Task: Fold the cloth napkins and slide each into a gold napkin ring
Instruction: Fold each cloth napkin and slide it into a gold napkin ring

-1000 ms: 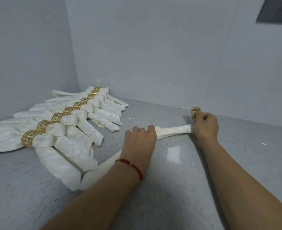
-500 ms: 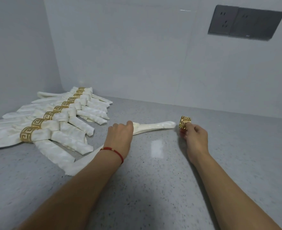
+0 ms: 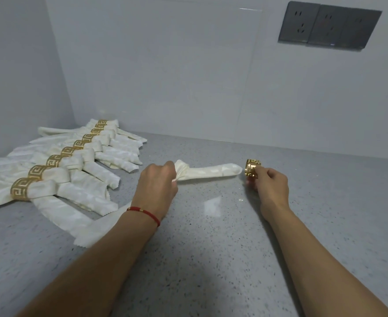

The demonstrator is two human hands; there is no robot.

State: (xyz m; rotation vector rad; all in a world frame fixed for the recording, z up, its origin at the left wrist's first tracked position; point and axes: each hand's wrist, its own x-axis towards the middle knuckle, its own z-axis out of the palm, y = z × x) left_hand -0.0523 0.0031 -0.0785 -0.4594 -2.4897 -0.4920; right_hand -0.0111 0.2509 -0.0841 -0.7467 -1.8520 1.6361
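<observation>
- Napkin (image 3: 211,173) – folded into a strip, lies mid-counter; our left hand (image 3: 157,186) grips its bunched middle.
- Gold ring (image 3: 252,168), pinched by our right hand (image 3: 271,186), sits at the tip's 3 o'clock.
- Threading step – next we must align the opening with the tip.

Ringed napkins (image 3: 58,177) sit far left on the worktop (image 3: 211,236); a loose napkin (image 3: 209,173) lies centre, a ring (image 3: 252,168) just right of its tip.
</observation>
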